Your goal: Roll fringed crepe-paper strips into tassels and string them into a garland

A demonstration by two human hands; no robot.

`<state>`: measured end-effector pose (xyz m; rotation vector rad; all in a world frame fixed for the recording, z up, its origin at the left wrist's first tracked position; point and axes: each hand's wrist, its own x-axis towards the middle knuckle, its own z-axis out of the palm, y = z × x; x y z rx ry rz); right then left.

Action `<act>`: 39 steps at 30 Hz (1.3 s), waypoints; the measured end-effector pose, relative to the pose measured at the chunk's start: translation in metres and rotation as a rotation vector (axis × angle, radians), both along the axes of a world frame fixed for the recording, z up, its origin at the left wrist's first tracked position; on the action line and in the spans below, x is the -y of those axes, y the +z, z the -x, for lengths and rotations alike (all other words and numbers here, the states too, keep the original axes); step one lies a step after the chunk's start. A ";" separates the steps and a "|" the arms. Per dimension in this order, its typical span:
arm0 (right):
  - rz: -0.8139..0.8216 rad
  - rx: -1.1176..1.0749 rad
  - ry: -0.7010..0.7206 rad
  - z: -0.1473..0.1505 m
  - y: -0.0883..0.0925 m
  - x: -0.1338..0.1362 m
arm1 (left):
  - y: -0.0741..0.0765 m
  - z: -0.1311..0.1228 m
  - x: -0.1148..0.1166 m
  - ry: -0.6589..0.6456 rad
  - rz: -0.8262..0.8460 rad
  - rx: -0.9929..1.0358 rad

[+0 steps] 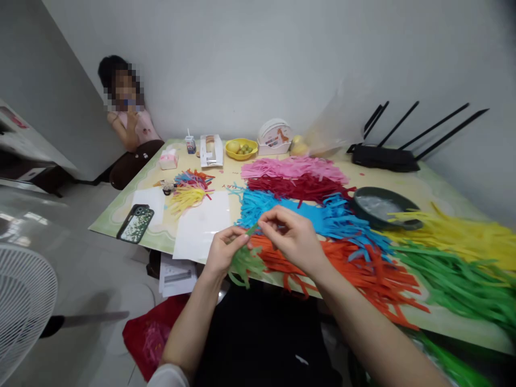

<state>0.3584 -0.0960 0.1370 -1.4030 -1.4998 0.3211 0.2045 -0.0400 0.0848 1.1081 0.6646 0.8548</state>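
Note:
My left hand (pixel 224 250) is closed round a bunch of green paper strips (pixel 244 265) that hangs over the table's near edge. My right hand (pixel 289 235) pinches the top of the same green bunch, fingers pressed together just right of the left hand. Under and beyond both hands lie heaps of cut paper strips: orange (pixel 363 271), blue (pixel 306 214), dark red (pixel 300 187) and pink (pixel 292 167). Further right are green strips (pixel 451 277) and yellow strips (pixel 463 234).
A white sheet (pixel 201 226), a phone (pixel 135 223) and a small mixed-colour strip bundle (pixel 190 189) lie to the left. A dark bowl (pixel 379 207), a router (pixel 382 157), a yellow fruit bowl (pixel 241 149) and a tissue box (pixel 168 159) are on the table. A person sits at the far left corner. A fan (pixel 22 301) stands on the floor.

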 end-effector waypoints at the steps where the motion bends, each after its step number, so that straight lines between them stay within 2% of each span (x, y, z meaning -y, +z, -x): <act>1: -0.013 -0.021 -0.015 0.003 -0.003 -0.003 | -0.002 0.000 0.001 0.012 0.019 0.014; 5: -0.040 -0.091 -0.061 0.014 -0.015 -0.009 | -0.010 0.004 0.006 0.038 0.022 -0.015; 7: -0.011 -0.118 -0.055 0.015 -0.025 -0.003 | -0.008 0.018 -0.003 0.074 -0.165 -0.240; 9: 0.048 -0.125 -0.015 0.010 -0.037 0.010 | 0.000 0.041 -0.030 0.183 -0.440 -0.557; 11: 0.106 -0.110 -0.009 -0.004 -0.052 0.027 | 0.009 0.068 -0.071 0.339 -0.545 -0.684; 13: 0.147 -0.104 -0.080 -0.027 -0.067 0.045 | 0.014 0.086 -0.117 0.477 -0.610 -0.797; 14: 0.159 -0.107 -0.140 -0.042 -0.074 0.053 | 0.013 0.090 -0.139 0.533 -0.737 -1.002; 15: 0.164 -0.104 -0.212 -0.057 -0.080 0.060 | 0.010 0.089 -0.159 0.521 -0.842 -1.166; 17: 0.167 -0.050 -0.377 -0.090 -0.091 0.073 | -0.002 0.077 -0.190 0.367 -1.007 -1.344; 19: 0.191 0.081 -0.491 -0.120 -0.099 0.086 | -0.015 0.059 -0.207 0.225 -1.075 -1.362; 21: 0.250 0.235 -0.456 -0.142 -0.108 0.099 | -0.022 0.044 -0.214 0.179 -1.089 -1.347; 24: 0.354 0.431 -0.218 -0.158 -0.126 0.114 | -0.021 0.021 -0.201 0.223 -1.161 -1.262; 26: 0.405 0.538 -0.093 -0.160 -0.137 0.118 | -0.020 -0.002 -0.171 0.243 -1.251 -1.142; 27: 0.419 0.583 -0.061 -0.161 -0.142 0.119 | -0.021 -0.018 -0.149 0.191 -1.293 -1.087; 28: 0.426 0.621 -0.043 -0.160 -0.145 0.119 | -0.024 -0.036 -0.124 0.096 -1.333 -1.033; 29: 0.431 0.653 -0.033 -0.160 -0.148 0.119 | -0.028 -0.055 -0.097 -0.069 -1.381 -0.955; 31: 0.451 0.695 -0.017 -0.160 -0.148 0.119 | -0.040 -0.093 -0.044 -0.575 -1.397 -0.725; 32: 0.472 0.706 -0.011 -0.160 -0.147 0.119 | -0.047 -0.110 -0.022 -0.710 -1.375 -0.709; 34: 0.519 0.713 -0.007 -0.160 -0.145 0.119 | -0.058 -0.136 0.008 -0.832 -1.326 -0.779; 35: 0.538 0.711 -0.011 -0.160 -0.143 0.119 | -0.062 -0.144 0.016 -0.843 -1.309 -0.823; 39: 0.573 0.681 -0.039 -0.160 -0.138 0.118 | -0.070 -0.152 0.018 -0.824 -1.285 -0.883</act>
